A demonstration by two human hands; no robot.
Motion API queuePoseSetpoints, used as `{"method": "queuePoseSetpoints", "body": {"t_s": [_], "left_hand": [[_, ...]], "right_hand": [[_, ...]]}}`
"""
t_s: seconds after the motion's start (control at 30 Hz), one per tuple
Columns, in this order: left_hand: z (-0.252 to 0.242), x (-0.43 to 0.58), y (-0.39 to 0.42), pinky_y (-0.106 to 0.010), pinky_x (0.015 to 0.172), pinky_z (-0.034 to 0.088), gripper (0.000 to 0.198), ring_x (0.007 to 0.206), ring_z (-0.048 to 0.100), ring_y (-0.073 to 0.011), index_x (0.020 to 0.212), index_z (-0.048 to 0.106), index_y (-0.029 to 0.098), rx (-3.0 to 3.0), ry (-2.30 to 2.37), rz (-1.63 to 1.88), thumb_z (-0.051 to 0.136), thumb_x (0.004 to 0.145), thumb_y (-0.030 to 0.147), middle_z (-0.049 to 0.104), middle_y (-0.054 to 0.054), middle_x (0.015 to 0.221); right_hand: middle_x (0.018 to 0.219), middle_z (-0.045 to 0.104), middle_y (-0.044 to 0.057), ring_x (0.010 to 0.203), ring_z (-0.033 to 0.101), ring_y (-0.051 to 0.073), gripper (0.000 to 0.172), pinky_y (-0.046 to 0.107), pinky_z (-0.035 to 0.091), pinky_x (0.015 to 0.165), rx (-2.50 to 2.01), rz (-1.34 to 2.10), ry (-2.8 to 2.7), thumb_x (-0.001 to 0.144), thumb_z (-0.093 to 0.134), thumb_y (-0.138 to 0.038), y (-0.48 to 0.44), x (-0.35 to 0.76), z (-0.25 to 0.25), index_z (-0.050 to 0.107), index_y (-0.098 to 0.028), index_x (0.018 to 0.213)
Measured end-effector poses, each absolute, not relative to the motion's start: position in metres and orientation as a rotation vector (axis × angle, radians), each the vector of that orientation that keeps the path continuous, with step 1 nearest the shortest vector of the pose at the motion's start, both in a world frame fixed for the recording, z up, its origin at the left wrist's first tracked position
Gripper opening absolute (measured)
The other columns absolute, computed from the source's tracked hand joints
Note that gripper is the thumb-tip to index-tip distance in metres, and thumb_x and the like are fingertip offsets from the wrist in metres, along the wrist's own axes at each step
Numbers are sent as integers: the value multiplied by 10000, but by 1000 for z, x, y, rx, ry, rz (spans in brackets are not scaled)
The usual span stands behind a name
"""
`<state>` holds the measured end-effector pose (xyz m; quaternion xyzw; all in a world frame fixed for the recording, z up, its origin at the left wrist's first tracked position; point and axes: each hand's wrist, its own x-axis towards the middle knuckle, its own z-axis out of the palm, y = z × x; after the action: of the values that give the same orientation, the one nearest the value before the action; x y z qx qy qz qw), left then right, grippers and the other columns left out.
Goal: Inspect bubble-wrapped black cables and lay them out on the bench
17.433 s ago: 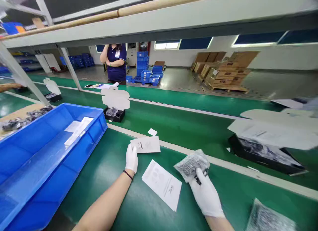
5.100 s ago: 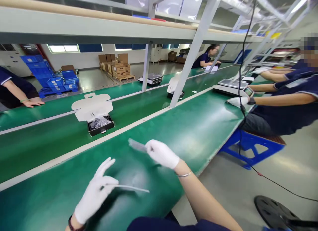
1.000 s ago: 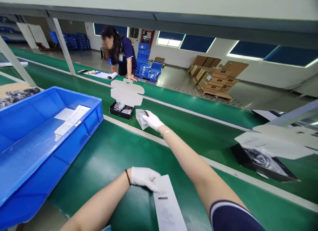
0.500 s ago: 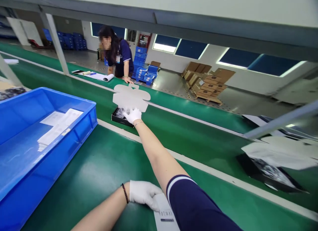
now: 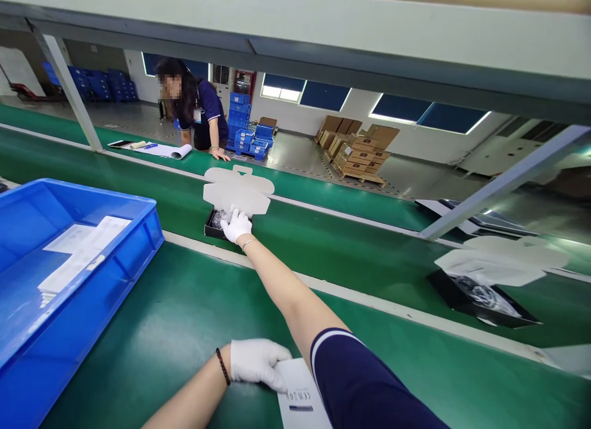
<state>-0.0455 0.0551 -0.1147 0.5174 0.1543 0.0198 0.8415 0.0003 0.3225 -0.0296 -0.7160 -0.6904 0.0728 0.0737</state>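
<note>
My left hand (image 5: 259, 362), in a white glove, is closed on a stack of white printed leaflets (image 5: 301, 392) at the bottom centre. My right hand (image 5: 237, 224), gloved too, reaches far forward over an open black box (image 5: 213, 231). Its fingers are stretched out and touch the box's contents; the tips are partly hidden. Clear plastic wrapping (image 5: 218, 218) shows inside the box, left of these fingers. The white-lined lid (image 5: 237, 192) stands raised behind the hand.
On the left is a blue bin (image 5: 159, 223) with white leaflets (image 5: 87, 250) in it. Another open black box (image 5: 480, 293) sits on the green belt (image 5: 351, 263) at right. Across the line, a person (image 5: 198, 109) leans near papers (image 5: 161, 151). A slanted metal post (image 5: 503, 183) stands at right.
The view has shifted, so the bin and boxes appear further left. My right hand remains at the black box, its fingers slightly shifted. My left hand still holds the leaflets.
</note>
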Motion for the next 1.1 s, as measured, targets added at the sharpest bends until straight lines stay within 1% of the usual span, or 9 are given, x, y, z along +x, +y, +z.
{"method": "queuePoseSetpoints", "body": {"t_s": [0.1,0.4,0.53,0.67,0.8,0.9,0.97,1.03,1.1], "left_hand": [[-114,-47,55,-256,717,415,754,746,502,-126,803,586,170,1142,356,45,977,369,647,605,36,801],[-102,-48,59,-274,714,440,646,757,533,-151,817,629,157,1241,375,164,948,480,606,619,16,800],[-95,-50,66,-318,730,523,591,769,616,-187,877,586,157,1190,602,482,863,615,608,648,-17,827],[-91,-49,76,-381,773,591,590,880,681,-247,987,580,163,983,864,952,763,688,637,679,-92,1001],[-93,-47,83,-406,826,612,528,1010,683,-281,1061,584,155,845,967,1233,728,764,568,666,-150,1146],[-97,-45,83,-414,894,599,488,1053,679,-279,1124,587,146,832,992,1332,698,823,512,662,-165,1188],[-100,-45,81,-422,935,581,531,1064,682,-273,1227,562,144,827,998,1370,692,844,488,653,-177,1233],[-102,-47,79,-437,943,572,607,1037,692,-271,1306,530,135,839,992,1373,703,841,484,654,-193,1235],[-103,-48,79,-446,923,575,636,987,701,-271,1313,534,117,859,980,1348,713,828,488,668,-202,1188]], "right_hand": [[1584,382,246,1494,292,368,853,541,163,1229,-2124,276,-2157,981,357,-681,318,21,-31,304,-71,1575],[1684,137,261,1570,88,383,949,515,25,1243,-2067,393,-2243,952,422,-724,301,57,-35,205,-104,1637],[1679,200,229,1552,173,401,858,602,103,1223,-2024,536,-2215,979,386,-708,296,75,-2,252,-177,1640],[1601,422,139,1452,416,296,646,492,267,1217,-1837,617,-2244,1054,251,-594,264,117,42,450,-240,1556],[1274,710,46,1109,668,249,458,360,496,1024,-1557,962,-2578,890,679,-472,208,151,52,700,-276,1303],[963,769,30,893,700,264,231,349,539,879,-1616,811,-2780,771,770,-273,192,157,50,793,-252,1000],[1037,766,56,972,693,292,211,370,520,915,-1785,453,-2609,847,672,-225,206,156,55,786,-255,1022],[1266,702,119,1179,628,334,357,428,456,1035,-1886,209,-2350,935,525,-184,233,155,64,728,-232,1225],[1343,640,210,1281,561,375,428,497,390,1099,-1959,94,-2158,946,451,-137,261,153,71,677,-154,1310]]}}
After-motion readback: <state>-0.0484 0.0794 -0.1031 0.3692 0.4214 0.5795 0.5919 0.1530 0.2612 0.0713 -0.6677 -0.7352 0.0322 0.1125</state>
